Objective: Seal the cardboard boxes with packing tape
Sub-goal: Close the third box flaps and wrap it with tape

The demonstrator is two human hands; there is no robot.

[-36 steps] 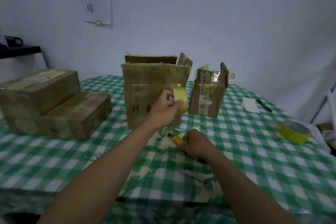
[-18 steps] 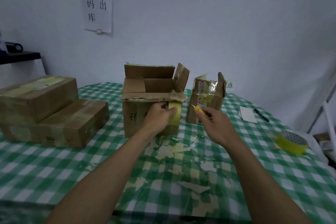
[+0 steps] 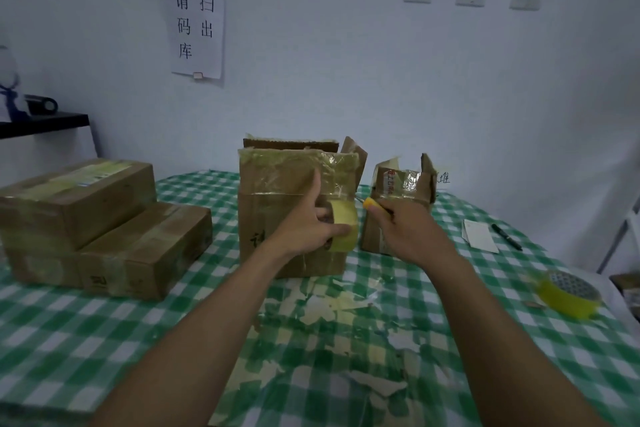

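Torn tape scraps litter the checked tabletop in front. Beyond them the left hand curls round a yellow tape roll, held against the front of the middle box, with its forefinger stretched up along the taped front flap. The right hand grips a yellow-handled cutter, its tip just beside the roll at the box's right edge. Behind it stands a smaller open box. Sealed boxes are stacked at the left, and a second roll lies far right.
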